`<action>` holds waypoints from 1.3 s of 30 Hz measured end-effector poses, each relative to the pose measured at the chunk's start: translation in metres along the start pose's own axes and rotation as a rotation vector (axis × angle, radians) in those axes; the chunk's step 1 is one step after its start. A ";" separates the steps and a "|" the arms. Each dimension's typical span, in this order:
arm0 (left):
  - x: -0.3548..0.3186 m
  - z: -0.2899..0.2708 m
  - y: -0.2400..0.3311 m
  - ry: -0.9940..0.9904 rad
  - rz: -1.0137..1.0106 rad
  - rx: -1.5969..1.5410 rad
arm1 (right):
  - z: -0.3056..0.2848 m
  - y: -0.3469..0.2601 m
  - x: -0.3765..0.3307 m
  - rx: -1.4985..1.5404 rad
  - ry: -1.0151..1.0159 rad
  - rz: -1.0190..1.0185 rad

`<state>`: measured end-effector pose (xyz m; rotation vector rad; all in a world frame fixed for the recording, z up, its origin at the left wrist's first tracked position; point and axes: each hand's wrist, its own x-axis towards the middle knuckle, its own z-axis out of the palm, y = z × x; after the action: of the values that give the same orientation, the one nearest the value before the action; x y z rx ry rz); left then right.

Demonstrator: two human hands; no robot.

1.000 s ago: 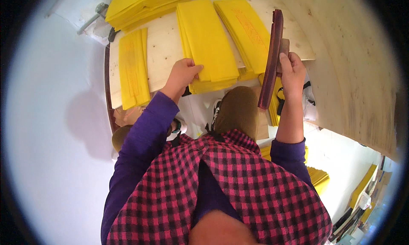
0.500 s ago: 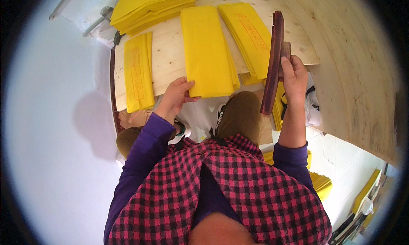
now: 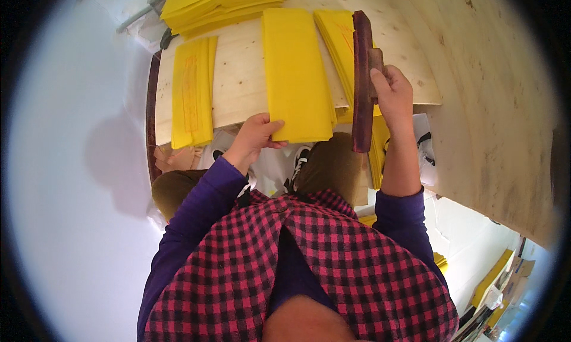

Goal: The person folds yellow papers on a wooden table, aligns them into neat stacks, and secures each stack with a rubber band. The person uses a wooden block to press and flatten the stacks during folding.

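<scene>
A long, dark red-stained wooden stamp (image 3: 362, 83) with a short block handle is in my right hand (image 3: 393, 95), whose fingers wrap round that handle. It hangs upright in view, partly covering the right-hand stack of yellow sheets (image 3: 334, 44). The middle stack of folded yellow sheets (image 3: 297, 74) lies across the table's near edge, its top face plain. At its lower left corner my left hand (image 3: 259, 137) pinches it, thumb on top and fingers below. Further left lies a narrower yellow stack (image 3: 193, 92) with a red printed strip.
A tall pile of yellow sheets (image 3: 220, 6) sits at the far left of the wooden table (image 3: 238, 62). A wooden board (image 3: 493, 104) rises on the right. My knees are under the near edge. A white wall (image 3: 65, 181) stands at left; boards and scraps (image 3: 493, 288) lie lower right.
My right hand has brought the stamp leftward, closer to the middle stack. My left hand keeps its pinch on the corner. The whole view has shifted slightly.
</scene>
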<state>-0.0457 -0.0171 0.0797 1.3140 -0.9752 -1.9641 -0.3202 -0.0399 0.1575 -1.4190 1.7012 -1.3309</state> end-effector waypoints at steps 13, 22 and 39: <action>0.022 -0.005 -0.003 0.247 0.481 0.467 | -0.009 -0.002 -0.020 0.068 0.006 0.055; 0.018 0.008 0.011 0.545 0.777 1.148 | -0.021 -0.005 -0.031 0.065 0.063 0.082; 0.020 0.026 -0.007 0.475 0.802 1.225 | -0.048 0.008 -0.030 0.025 0.101 0.033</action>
<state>-0.0774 -0.0224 0.0702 1.4451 -2.1077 -0.3108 -0.3561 0.0040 0.1619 -1.3243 1.7587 -1.4218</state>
